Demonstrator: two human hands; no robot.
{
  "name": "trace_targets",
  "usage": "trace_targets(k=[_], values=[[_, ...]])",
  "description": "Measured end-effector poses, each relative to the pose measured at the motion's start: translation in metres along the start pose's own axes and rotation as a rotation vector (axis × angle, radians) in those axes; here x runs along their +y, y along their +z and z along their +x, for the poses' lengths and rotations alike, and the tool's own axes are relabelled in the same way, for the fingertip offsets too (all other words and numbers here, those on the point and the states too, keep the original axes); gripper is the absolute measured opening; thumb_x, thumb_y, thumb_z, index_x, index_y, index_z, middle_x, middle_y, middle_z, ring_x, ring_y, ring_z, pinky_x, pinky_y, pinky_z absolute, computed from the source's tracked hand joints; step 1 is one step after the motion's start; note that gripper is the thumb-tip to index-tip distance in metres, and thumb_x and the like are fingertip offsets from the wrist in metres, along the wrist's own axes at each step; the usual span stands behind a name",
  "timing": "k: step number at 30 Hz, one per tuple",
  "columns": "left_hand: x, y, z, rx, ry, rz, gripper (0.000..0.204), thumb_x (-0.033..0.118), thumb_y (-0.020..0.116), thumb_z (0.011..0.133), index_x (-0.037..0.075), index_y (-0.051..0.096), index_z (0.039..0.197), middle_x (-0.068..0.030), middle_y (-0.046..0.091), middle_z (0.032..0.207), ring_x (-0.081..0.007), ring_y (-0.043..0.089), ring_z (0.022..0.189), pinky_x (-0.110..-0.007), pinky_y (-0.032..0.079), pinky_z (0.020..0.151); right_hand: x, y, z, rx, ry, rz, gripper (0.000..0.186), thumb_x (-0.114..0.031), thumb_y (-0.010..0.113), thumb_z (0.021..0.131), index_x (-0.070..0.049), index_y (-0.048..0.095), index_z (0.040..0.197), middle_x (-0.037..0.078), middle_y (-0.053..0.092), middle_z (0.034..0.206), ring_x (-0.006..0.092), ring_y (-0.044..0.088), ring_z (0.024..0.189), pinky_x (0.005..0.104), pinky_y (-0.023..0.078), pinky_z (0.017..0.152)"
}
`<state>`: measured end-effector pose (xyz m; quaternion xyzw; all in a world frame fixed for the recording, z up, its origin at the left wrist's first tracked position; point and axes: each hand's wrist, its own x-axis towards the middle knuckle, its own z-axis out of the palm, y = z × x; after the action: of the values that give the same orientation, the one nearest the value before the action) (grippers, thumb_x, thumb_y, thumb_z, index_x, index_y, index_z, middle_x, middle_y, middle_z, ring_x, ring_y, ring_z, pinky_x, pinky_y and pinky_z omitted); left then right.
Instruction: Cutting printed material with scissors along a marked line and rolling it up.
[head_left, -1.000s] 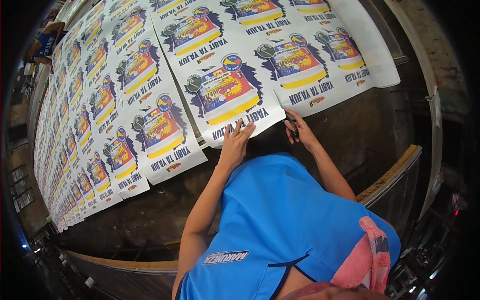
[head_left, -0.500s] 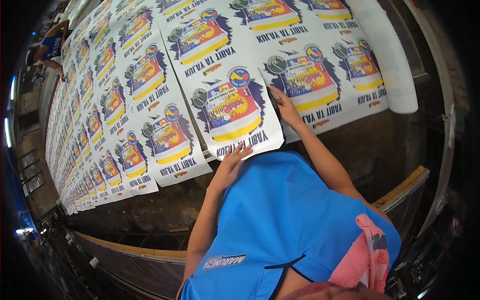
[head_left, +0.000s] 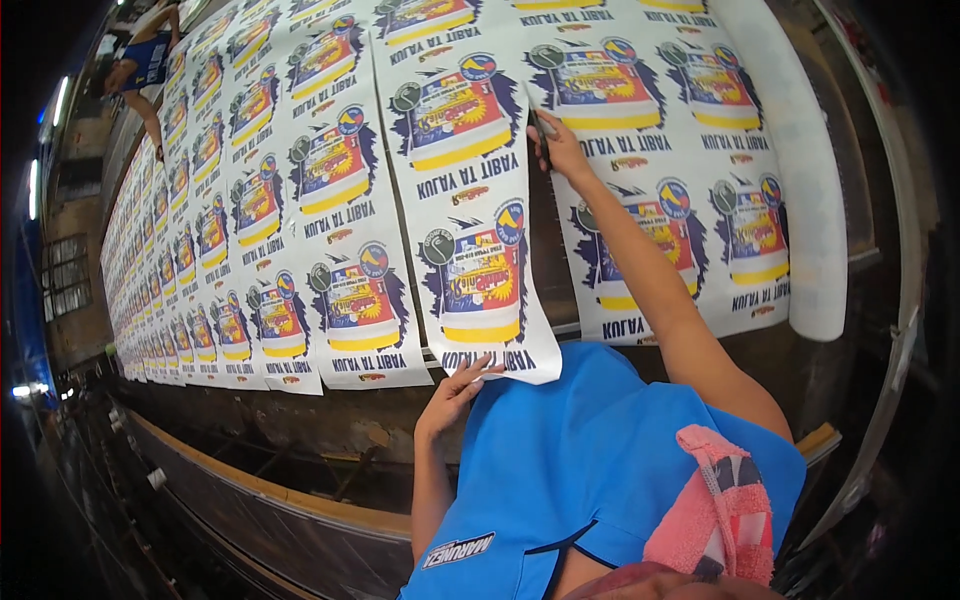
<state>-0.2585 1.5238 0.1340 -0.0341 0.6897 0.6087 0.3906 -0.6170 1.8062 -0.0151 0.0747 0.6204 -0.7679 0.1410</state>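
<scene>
My right hand (head_left: 562, 150) closes around a slim dark cutting tool (head_left: 542, 135), at the upper end of a slit in a large white printed sheet (head_left: 375, 225). Its exact kind is too small to tell. Left of the slit a printed strip (head_left: 480, 215) hangs toward me, its curled lower end against my blue apron (head_left: 570, 440). At that end's left corner my left hand (head_left: 455, 400) holds the strip, fingers over the edge and the thumb mostly hidden. A dark gap separates the strip from the printed piece (head_left: 690, 250) under my right forearm.
A thick white roll (head_left: 815, 270) lies along the sheet's right side. At the far left, a co-worker in blue (head_left: 145, 65) reaches an arm to the sheet. A wooden-edged board (head_left: 250, 490) runs below on the left. A pink towel (head_left: 715, 500) hangs on my chest.
My right hand has moved farther away with the tool, and the slit is longer. The gap has widened. My left hand stays at the strip's lower end; the whole view has shifted.
</scene>
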Motion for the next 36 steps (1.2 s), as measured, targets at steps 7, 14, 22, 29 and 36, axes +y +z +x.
trace_targets(k=[7,14,22,29,36], values=[[0.000,0.002,-0.006,0.124,-0.098,-0.152,0.033,0.020,0.053,0.100,0.005,0.065,0.127,-0.0058,0.058,0.140,-0.0187,0.039,0.142,-0.043,0.004,0.124,-0.012,0.015,0.150,-0.004,-0.072,-0.064,0.048,-0.020,0.069,0.093,-0.010,0.054,0.138,0.003,0.063,0.073,0.0099,0.053,0.050,0.0282,0.043,0.040],[-0.003,0.003,0.006,0.225,-0.176,-0.244,0.033,0.021,0.056,0.099,0.003,0.065,0.125,-0.0065,0.057,0.142,-0.0157,0.049,0.134,-0.040,0.007,0.124,-0.048,-0.014,0.314,0.082,-0.161,-0.141,0.056,-0.036,0.082,0.082,-0.014,0.064,0.130,0.007,0.071,0.082,0.0108,0.060,0.057,0.0277,0.046,0.049],[0.008,0.010,0.006,0.231,-0.114,-0.114,0.029,0.021,0.059,0.096,0.006,0.071,0.116,-0.0092,0.061,0.136,-0.0210,0.048,0.135,-0.045,0.011,0.123,-0.102,0.007,0.346,0.188,-0.154,-0.233,0.043,-0.032,0.075,0.087,-0.011,0.063,0.123,0.000,0.064,0.071,0.0088,0.058,0.052,0.0235,0.041,0.044],[-0.012,0.029,0.018,0.581,-0.088,0.229,0.063,0.031,0.073,0.088,0.001,0.051,0.139,-0.0176,0.055,0.139,-0.0377,0.040,0.138,-0.048,0.025,0.118,-0.067,-0.023,0.146,-0.052,-0.048,0.016,0.036,-0.009,0.055,0.097,-0.016,0.059,0.131,0.002,0.065,0.073,0.0091,0.056,0.051,0.0249,0.042,0.044],[-0.036,0.063,0.043,0.587,-0.389,0.652,0.111,0.059,0.074,0.077,0.000,0.019,0.155,-0.0216,0.012,0.163,-0.0458,0.006,0.149,-0.069,0.013,0.113,-0.043,-0.165,-0.105,0.186,0.047,-0.044,0.052,-0.028,0.072,0.092,-0.016,0.052,0.138,0.000,0.060,0.066,0.0102,0.054,0.045,0.0230,0.037,0.040]])
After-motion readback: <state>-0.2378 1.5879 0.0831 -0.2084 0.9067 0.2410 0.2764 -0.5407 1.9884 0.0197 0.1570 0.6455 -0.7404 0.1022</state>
